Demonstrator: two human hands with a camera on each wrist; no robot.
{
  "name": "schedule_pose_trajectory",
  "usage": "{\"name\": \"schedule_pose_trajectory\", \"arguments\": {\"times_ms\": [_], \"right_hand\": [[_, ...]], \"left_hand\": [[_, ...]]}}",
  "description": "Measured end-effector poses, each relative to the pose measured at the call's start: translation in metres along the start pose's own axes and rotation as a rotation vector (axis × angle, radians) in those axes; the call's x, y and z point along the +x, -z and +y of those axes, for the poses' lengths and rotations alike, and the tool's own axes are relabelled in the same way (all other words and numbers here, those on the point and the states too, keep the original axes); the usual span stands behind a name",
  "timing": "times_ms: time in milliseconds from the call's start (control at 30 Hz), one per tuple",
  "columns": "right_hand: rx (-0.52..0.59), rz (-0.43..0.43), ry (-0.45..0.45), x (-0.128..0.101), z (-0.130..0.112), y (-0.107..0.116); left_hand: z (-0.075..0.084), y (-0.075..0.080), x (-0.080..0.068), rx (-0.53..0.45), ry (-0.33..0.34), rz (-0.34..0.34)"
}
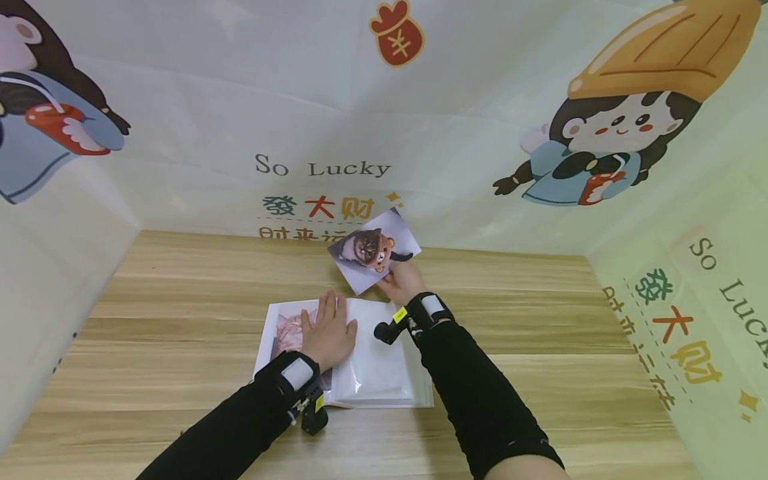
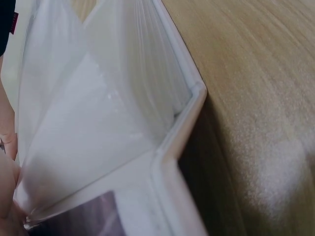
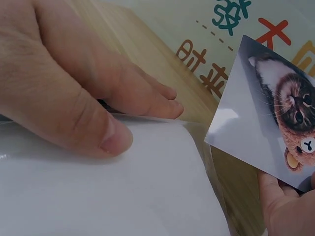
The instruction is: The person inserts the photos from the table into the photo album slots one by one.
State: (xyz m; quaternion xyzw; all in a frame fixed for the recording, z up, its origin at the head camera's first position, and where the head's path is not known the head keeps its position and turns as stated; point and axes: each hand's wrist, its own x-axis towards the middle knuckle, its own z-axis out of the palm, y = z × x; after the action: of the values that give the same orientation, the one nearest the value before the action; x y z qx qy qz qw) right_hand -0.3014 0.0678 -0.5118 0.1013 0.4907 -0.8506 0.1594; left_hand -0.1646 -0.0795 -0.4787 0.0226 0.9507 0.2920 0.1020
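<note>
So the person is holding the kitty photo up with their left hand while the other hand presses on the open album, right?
Not quite. The right hand holds the cat photo up, as the head view shows. The left hand lies flat on the open photo album, pressing its left page down. The rest is right: the album is open on the wooden table.

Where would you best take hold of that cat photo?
By a bare corner or edge of the photo, pinched thinly from below, as the right hand does; it is a flat glossy sheet, so fingers on the face would probably smudge it.
</note>
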Motion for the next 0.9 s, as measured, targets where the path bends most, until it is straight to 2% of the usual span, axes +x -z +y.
{"name": "schedule_pose_trajectory", "arguments": {"times_ms": [33, 100, 200, 333, 433, 533, 567, 667, 767, 800, 833, 900], "right_hand": [[0.149, 0.078, -0.043, -0.035, -0.019, -0.028], [0.114, 0.106, -0.043, -0.039, -0.021, -0.032], [0.09, 0.107, -0.04, -0.03, -0.015, -0.022], [0.045, 0.065, -0.033, 0.007, 0.008, 0.013], [-0.169, 0.112, 0.001, 0.01, 0.011, 0.019], [-0.381, 0.147, 0.018, -0.024, -0.01, -0.003], [-0.423, 0.138, 0.032, -0.034, -0.015, -0.008], [-0.458, 0.091, 0.047, -0.047, -0.024, -0.011], [-0.55, 0.116, 0.094, -0.039, -0.02, 0.001], [-0.607, 0.139, 0.114, -0.035, -0.018, 0.006], [-0.674, 0.156, 0.174, -0.024, -0.013, 0.017], [-0.809, 0.203, 0.227, -0.02, -0.014, 0.022]], "left_hand": [[0.0, 0.0, 0.0, -0.001, 0.0, 0.0], [0.0, -0.001, 0.001, -0.003, -0.001, 0.001], [0.0, -0.002, 0.001, -0.002, 0.005, -0.009], [0.001, -0.003, 0.002, -0.003, 0.014, -0.024], [0.002, -0.002, 0.001, -0.015, 0.022, -0.022], [0.003, -0.001, 0.0, -0.026, 0.032, -0.018], [0.003, -0.001, 0.0, -0.031, 0.036, -0.015], [0.003, 0.0, -0.002, -0.035, 0.044, -0.014], [0.004, 0.001, -0.003, -0.034, 0.048, -0.014], [0.004, 0.001, -0.003, -0.033, 0.049, -0.014], [0.003, 0.001, -0.002, -0.032, 0.05, -0.014], [0.003, 0.001, -0.002, -0.027, 0.053, -0.017]]}}
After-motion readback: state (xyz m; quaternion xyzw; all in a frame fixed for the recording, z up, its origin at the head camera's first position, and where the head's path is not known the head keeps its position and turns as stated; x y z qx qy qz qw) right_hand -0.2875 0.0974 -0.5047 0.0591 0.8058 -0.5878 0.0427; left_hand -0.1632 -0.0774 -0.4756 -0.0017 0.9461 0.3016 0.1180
